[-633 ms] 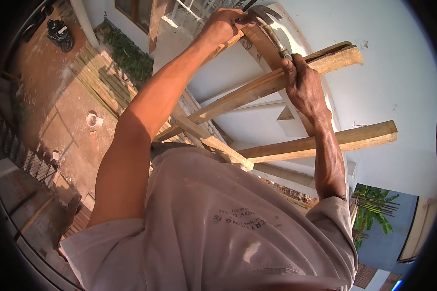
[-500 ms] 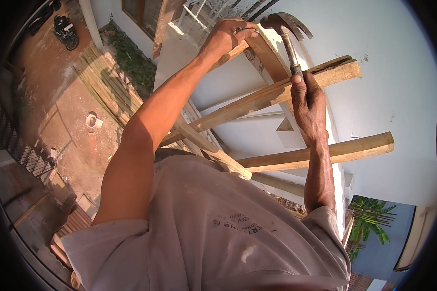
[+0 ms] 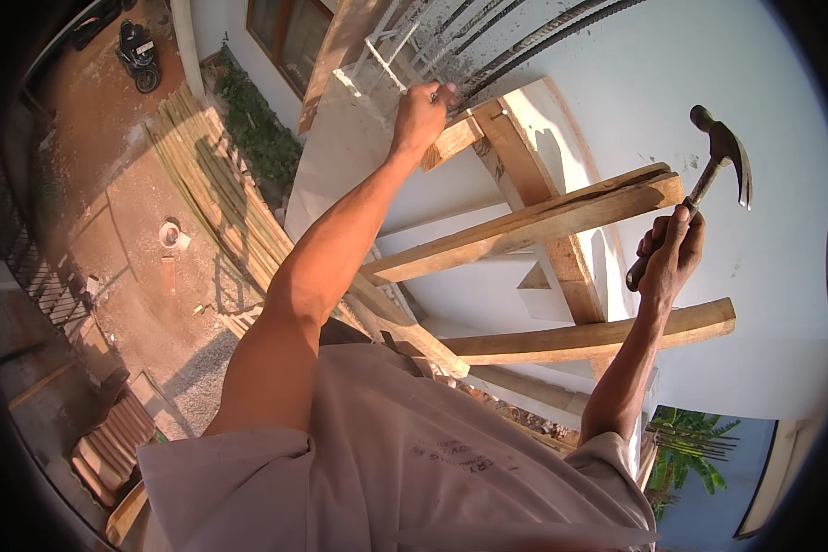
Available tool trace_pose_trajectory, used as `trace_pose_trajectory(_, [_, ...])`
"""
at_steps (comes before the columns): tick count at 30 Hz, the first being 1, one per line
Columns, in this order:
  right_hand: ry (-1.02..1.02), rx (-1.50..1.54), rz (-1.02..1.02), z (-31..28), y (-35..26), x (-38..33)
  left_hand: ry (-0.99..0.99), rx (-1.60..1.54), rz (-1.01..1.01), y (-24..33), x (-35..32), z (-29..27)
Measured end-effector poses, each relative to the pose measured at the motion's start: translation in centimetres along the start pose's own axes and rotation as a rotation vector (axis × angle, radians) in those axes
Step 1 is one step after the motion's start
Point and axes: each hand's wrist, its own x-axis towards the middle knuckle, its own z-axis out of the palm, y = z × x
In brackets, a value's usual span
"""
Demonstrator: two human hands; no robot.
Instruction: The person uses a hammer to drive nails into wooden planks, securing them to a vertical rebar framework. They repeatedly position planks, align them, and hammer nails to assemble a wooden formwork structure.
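Observation:
My right hand (image 3: pixel 670 250) grips a claw hammer (image 3: pixel 711 175) by its dark handle, raised to the right of the timber frame. The hammer's head is up and clear of the wood. A nail (image 3: pixel 501 114) stands partly out of the upright timber (image 3: pixel 524 170), near its top end. Just left of that, my left hand (image 3: pixel 421 120) is closed with fingertips pinched, above a short wood block (image 3: pixel 453 143); what it holds is too small to make out. A thick crosspiece (image 3: pixel 534 221) and a lower crosspiece (image 3: pixel 589 340) meet the upright.
Dark steel rebars (image 3: pixel 543 41) jut out at the top beside the white wall (image 3: pixel 764 304). A diagonal timber (image 3: pixel 405 322) lies close to my body. Far below left are stacked poles (image 3: pixel 216 184), a motorcycle (image 3: pixel 138 57) and a bucket (image 3: pixel 169 234).
My right hand has swung the hammer away to the right from the timber's top. My left hand has come off the nail's place and moved left. The nail now shows standing in the wood.

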Motion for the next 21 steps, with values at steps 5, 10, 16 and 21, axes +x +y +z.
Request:
trace_pose_trajectory(5, [-0.345, -0.276, -0.27, 2.6, -6.0, 2.4, 0.425, 0.019, 0.104, 0.8, -1.6, -0.2])
trace_pose_trajectory(10, [-0.716, -0.898, -0.576, 9.2, -9.7, 7.0, 0.426, 0.185, 0.238, 1.1, -6.9, -0.6])
trace_pose_trajectory(16, [-0.95, -1.032, -0.676, 16.1, -7.9, 9.5, 0.405, 0.287, 0.275, 1.1, -9.5, -0.7])
trace_pose_trajectory(21, [-1.125, -1.152, -0.537, 17.7, -6.8, 10.7, 0.452, 0.233, 0.168, 1.0, -9.9, 0.7])
